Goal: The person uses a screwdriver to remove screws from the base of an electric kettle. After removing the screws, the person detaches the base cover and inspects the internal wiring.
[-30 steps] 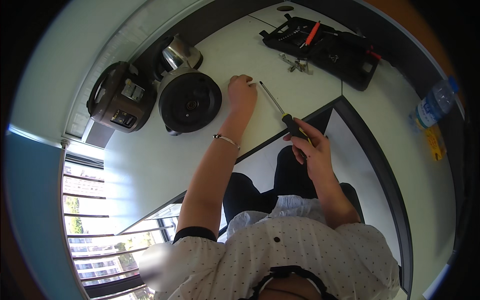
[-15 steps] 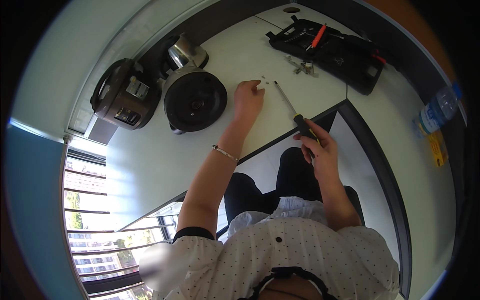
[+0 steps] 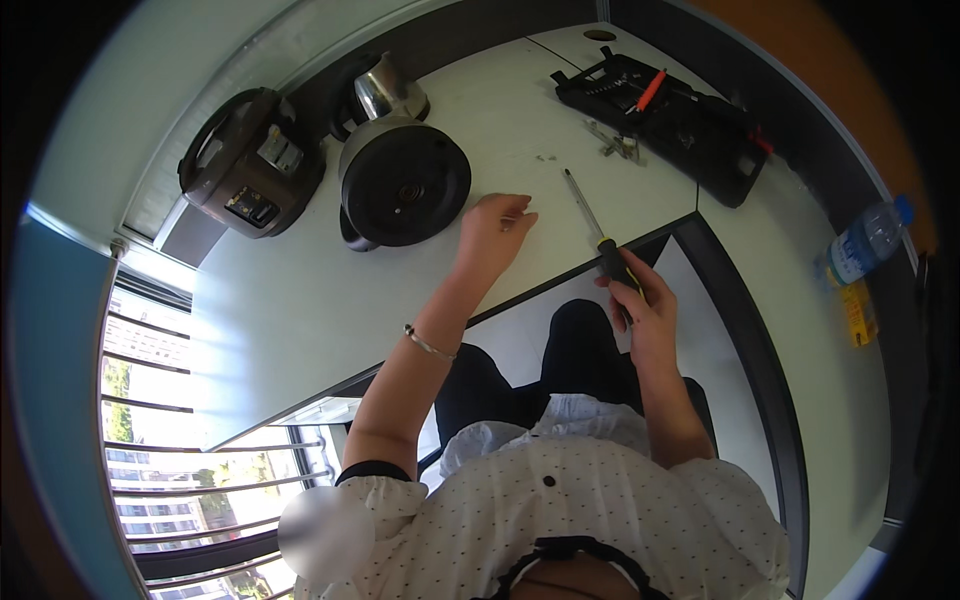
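Head view, right hand [image 3: 640, 310] grip holding screwdriver [image 3: 598, 238] over table edge [image 3: 560, 280], left hand [image 3: 492, 228] loose.

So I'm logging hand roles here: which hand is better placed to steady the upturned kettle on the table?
Left, probably. The left hand rests on the table just beside the upturned kettle, and it holds nothing visible. The right hand grips the screwdriver farther away.

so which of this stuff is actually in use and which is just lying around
In use:
- screwdriver, held in the right hand
- kettle lying base-up, nearest the left hand
- small screws

Lying about:
- rice cooker
- tool case
- water bottle
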Demonstrator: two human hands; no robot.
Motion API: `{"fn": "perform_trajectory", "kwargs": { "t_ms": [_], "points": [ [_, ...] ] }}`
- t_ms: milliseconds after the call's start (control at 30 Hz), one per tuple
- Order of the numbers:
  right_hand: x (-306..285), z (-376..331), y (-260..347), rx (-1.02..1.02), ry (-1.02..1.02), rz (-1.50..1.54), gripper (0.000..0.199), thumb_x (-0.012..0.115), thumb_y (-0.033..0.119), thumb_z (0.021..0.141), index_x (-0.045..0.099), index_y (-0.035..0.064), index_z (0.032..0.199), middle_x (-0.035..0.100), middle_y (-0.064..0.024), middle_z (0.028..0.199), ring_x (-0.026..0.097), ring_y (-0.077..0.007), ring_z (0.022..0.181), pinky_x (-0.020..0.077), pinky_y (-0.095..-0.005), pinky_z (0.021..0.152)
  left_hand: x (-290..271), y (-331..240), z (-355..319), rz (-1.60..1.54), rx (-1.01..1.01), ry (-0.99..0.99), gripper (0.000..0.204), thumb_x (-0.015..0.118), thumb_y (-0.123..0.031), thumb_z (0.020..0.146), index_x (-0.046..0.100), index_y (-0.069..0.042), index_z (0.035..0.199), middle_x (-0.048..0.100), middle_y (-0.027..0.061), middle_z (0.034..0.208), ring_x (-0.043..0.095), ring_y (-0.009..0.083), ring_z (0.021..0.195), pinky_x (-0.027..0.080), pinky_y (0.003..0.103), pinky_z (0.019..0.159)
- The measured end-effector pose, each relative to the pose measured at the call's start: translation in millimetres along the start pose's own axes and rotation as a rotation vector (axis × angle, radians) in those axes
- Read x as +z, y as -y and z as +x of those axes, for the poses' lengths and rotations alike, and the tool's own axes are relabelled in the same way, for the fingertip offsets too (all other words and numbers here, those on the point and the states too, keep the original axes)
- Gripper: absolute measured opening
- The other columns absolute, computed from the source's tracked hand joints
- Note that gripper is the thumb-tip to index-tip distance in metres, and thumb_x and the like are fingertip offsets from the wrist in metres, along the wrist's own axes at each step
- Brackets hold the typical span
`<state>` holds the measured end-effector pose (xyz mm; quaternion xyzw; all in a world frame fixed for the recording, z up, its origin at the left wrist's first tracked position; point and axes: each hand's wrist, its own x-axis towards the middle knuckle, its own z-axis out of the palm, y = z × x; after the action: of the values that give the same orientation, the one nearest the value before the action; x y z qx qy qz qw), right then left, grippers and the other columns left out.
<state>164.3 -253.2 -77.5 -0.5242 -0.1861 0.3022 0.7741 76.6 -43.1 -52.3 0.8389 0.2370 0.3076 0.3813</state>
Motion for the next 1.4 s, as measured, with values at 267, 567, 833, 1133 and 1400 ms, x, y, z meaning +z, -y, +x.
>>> {"fn": "perform_trajectory", "kwargs": {
  "t_ms": [267,567,833,1133,1400],
  "points": [
    [5.9,-15.8,0.9,-0.038,0.048,-0.080,0.050,0.060,0.000,0.082,0.051,-0.0031,0.131,0.068,-0.0145,0.091,0.051,-0.0063,0.056,0.0360,-0.0183,0.044,-33.6,7.1,-47.0,-0.139,-0.124,-0.068,0.024,0.068,-0.011,0.084,0.068,0.001,0.105,0.070,0.0124,0.091,0.067,0.0175,0.080,0.053,0.028,0.071],
    [57.4,-42.3,-5.4,-0.174,0.429,-0.289,0.049,0.062,-0.005,0.082,0.052,-0.0014,0.130,0.066,-0.0122,0.103,0.063,-0.0136,0.095,0.0490,-0.0248,0.082,-68.2,3.9,-64.4,-0.546,-0.368,-0.116,0.037,0.057,-0.029,0.095,0.064,0.005,0.109,0.069,0.0107,0.089,0.064,0.0136,0.077,0.051,0.025,0.066],
    [89.1,-37.5,-21.9,-0.410,0.493,-0.503,0.049,0.064,-0.001,0.080,0.053,-0.0031,0.128,0.066,-0.0158,0.104,0.064,-0.0164,0.092,0.0498,-0.0274,0.083,-81.4,7.6,-58.9,-0.879,-0.424,-0.221,0.037,0.060,-0.033,0.093,0.065,0.002,0.104,0.069,0.0105,0.085,0.064,0.0146,0.077,0.050,0.026,0.068],
    [94.6,-38.3,-30.5,-0.580,0.461,-0.612,0.048,0.066,0.001,0.079,0.055,-0.0042,0.125,0.065,-0.0178,0.098,0.064,-0.0216,0.082,0.0503,-0.0297,0.076,-83.2,12.1,-58.2,-0.925,-0.441,-0.175,0.034,0.058,-0.030,0.095,0.064,0.002,0.106,0.068,0.0093,0.085,0.063,0.0140,0.079,0.048,0.026,0.069],
    [97.4,-39.1,-29.6,-0.588,0.455,-0.617,0.047,0.065,-0.001,0.079,0.055,-0.0034,0.125,0.066,-0.0174,0.098,0.065,-0.0218,0.084,0.0507,-0.0305,0.077,-82.1,12.7,-55.4,-0.938,-0.475,-0.180,0.032,0.059,-0.030,0.094,0.065,0.001,0.104,0.067,0.0086,0.083,0.063,0.0145,0.077,0.047,0.027,0.069]
  ]
}}
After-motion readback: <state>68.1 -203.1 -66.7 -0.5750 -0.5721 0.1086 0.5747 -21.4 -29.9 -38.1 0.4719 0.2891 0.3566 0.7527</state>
